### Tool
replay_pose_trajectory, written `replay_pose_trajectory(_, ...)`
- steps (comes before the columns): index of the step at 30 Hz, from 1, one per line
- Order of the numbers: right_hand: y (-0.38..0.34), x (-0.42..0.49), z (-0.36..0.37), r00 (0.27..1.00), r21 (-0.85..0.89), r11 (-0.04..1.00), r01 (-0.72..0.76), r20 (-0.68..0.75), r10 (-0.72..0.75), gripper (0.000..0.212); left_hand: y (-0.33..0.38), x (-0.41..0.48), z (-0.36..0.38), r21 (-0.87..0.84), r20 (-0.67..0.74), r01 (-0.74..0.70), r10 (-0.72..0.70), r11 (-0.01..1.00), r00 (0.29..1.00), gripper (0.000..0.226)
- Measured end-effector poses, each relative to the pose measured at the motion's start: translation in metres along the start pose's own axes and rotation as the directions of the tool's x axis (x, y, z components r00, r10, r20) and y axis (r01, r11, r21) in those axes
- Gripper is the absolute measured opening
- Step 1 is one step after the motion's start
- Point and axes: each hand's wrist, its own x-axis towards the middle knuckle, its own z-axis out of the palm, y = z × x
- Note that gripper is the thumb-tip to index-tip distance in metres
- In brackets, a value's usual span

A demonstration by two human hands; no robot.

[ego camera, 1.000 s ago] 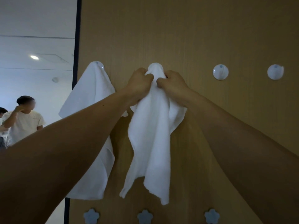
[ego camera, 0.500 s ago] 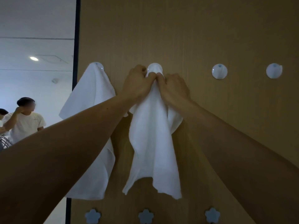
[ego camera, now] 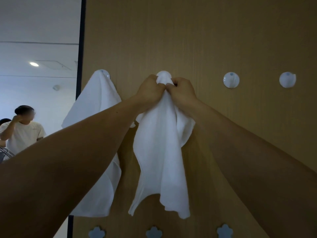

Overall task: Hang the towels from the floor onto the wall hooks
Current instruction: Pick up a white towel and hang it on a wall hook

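A white towel [ego camera: 161, 152] drapes over the second round wall hook, its top bunched at the hook and covering it. My left hand [ego camera: 150, 91] grips the towel's top from the left, and my right hand [ego camera: 183, 91] pinches it from the right, the two hands almost touching just under the hook. Another white towel [ego camera: 96, 107] hangs from the leftmost hook [ego camera: 104, 73], partly behind my left forearm. Two bare white hooks sit to the right: one hook [ego camera: 231, 80] and a further hook [ego camera: 287, 79].
The hooks are stuck on a wooden panel [ego camera: 205, 40]. A row of blue flower-shaped hooks [ego camera: 153, 232] runs along the bottom. Left of the panel's dark edge, a person in a white shirt [ego camera: 22, 133] stands in the background room.
My hands have drawn closer together at the towel's top under the hook. The towel's lower edge swung and now hangs a little wider to the right.
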Motion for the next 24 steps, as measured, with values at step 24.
replay_pose_trajectory(24,0.07,-0.184,-0.025,0.811,-0.052,0.828,-0.559,0.174,0.558,0.04,-0.021,-0.209,-0.002,-0.138,0.145,0.229,-0.209,0.964,0.967,0.04)
